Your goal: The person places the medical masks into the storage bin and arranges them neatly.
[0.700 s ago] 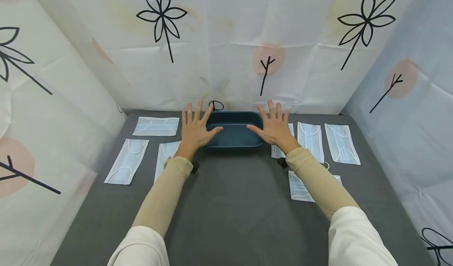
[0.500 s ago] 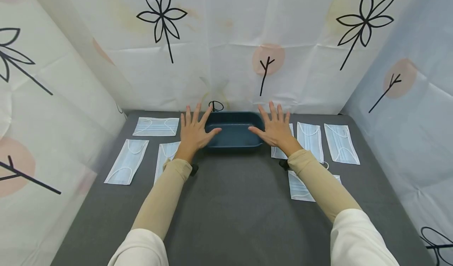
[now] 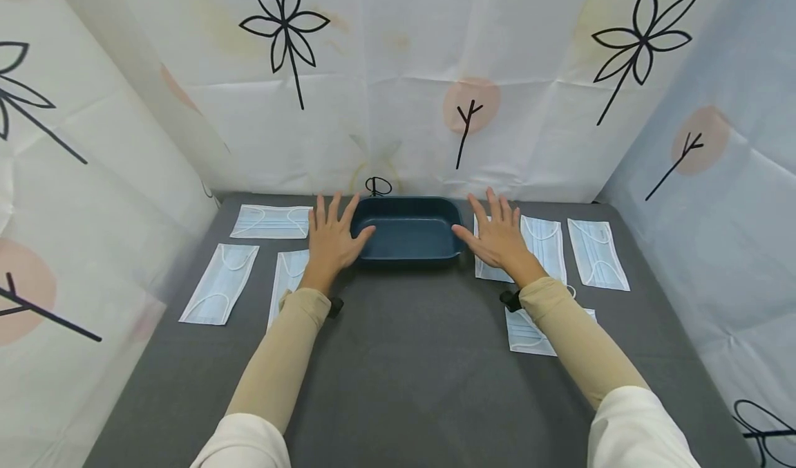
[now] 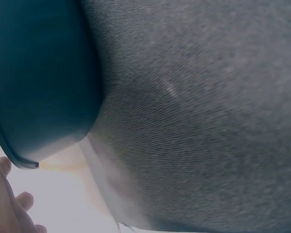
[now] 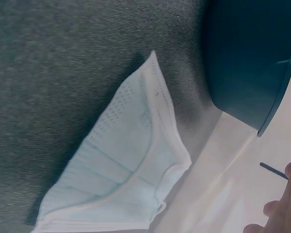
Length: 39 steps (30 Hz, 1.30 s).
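A dark teal rectangular tray point(image 3: 410, 238) stands at the back middle of the grey table. My left hand point(image 3: 332, 243) is spread beside its left end, fingers straight and pointing to the back, holding nothing. On the other side my right hand point(image 3: 497, 240) is spread the same way, its thumb close to the tray's right end; whether it touches cannot be told. Under the right hand lies a pale blue face mask point(image 5: 111, 155), partly covered in the head view. The left wrist view shows the tray's outer side point(image 4: 43, 82) and some fingertips at its lower left.
Left of the tray lie three face masks, one sideways at the back point(image 3: 270, 222), one slanted point(image 3: 220, 285), one partly behind the left arm point(image 3: 289, 274). Several more lie on the right, including a far-right mask point(image 3: 598, 254) and a nearer mask point(image 3: 527, 335). Patterned cloth walls point(image 3: 398, 108) enclose the table.
Both hands have moved apart, away from the tray's ends, the left to the left and the right to the right, and slightly nearer. The tray and masks stay in place.
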Each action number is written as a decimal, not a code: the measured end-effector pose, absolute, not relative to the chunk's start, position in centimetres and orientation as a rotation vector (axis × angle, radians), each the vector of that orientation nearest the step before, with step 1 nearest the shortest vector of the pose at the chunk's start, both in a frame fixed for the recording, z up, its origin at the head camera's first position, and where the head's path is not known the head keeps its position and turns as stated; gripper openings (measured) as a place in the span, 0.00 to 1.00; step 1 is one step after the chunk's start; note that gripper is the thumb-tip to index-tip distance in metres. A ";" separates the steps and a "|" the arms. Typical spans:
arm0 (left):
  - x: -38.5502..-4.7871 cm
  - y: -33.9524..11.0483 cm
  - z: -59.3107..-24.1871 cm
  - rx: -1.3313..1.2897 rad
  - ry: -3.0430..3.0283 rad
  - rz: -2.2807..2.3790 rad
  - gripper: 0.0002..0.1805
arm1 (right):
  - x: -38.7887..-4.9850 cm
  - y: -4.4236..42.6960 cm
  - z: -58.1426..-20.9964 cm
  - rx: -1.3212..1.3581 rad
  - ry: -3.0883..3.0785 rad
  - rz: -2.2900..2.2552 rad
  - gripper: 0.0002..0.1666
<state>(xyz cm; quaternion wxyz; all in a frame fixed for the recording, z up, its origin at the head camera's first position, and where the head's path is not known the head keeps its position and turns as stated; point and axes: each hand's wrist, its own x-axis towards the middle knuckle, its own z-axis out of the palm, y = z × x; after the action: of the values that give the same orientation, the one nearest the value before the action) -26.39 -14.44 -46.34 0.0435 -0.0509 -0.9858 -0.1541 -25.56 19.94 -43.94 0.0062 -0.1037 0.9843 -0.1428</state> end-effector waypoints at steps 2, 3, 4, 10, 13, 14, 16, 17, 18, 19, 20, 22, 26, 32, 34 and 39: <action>-26.3 -14.7 -46.5 -0.146 -3.011 -0.511 0.44 | -25.3 20.1 -44.0 -0.325 3.078 -0.470 0.53; -26.2 -14.7 -46.5 -0.143 -3.010 -0.533 0.44 | -25.1 20.2 -44.1 -0.325 3.076 -0.484 0.53; -26.1 -14.8 -46.6 -0.137 -3.011 -0.549 0.44 | -25.0 20.3 -44.2 -0.327 3.071 -0.497 0.53; -25.6 -15.2 -47.0 -0.115 -3.013 -0.655 0.43 | -23.9 20.9 -44.6 -0.306 3.045 -0.557 0.52; -25.5 -15.1 -47.4 -0.111 -2.999 -0.721 0.41 | -23.4 21.3 -44.8 -0.251 3.040 -0.582 0.52; -25.6 -15.1 -47.5 -0.114 -2.990 -0.738 0.41 | -23.2 21.4 -44.8 -0.233 3.037 -0.594 0.53; -25.6 -15.1 -47.8 -0.115 -2.971 -0.790 0.39 | -22.9 21.7 -44.8 -0.209 3.033 -0.616 0.54; -25.5 -15.1 -48.0 -0.118 -2.960 -0.812 0.39 | -22.7 21.9 -44.8 -0.204 3.033 -0.625 0.54; -25.5 -15.1 -48.1 -0.123 -2.950 -0.832 0.38 | -22.5 22.1 -44.9 -0.204 3.032 -0.629 0.54; -25.5 -15.2 -48.3 -0.127 -2.939 -0.852 0.37 | -22.3 22.2 -44.9 -0.205 3.030 -0.637 0.55; -25.5 -15.2 -48.4 -0.133 -2.927 -0.873 0.36 | -22.1 22.4 -45.0 -0.202 3.027 -0.644 0.55; -25.4 -15.2 -48.7 -0.140 -2.907 -0.918 0.34 | -21.8 22.7 -45.2 -0.194 3.021 -0.664 0.55; -25.4 -15.2 -49.0 -0.152 -2.853 -1.018 0.30 | -21.0 23.2 -45.5 -0.172 3.004 -0.710 0.54; -25.3 -15.2 -49.3 -0.152 -2.786 -1.206 0.29 | -20.2 23.6 -45.6 -0.114 2.984 -0.774 0.53; -25.4 -15.3 -49.5 -0.139 -2.768 -1.269 0.28 | -20.0 23.6 -45.7 -0.077 2.973 -0.786 0.53; -25.7 -15.5 -49.8 -0.087 -2.701 -1.402 0.27 | -19.8 23.4 -46.0 0.001 2.963 -0.784 0.53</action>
<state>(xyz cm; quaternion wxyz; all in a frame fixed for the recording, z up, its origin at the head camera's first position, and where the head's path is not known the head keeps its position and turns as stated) -25.66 -15.52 -49.76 0.0484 -0.0284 -0.8861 -0.4601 -19.79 23.44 -46.04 0.0382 0.0005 0.9661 -0.2555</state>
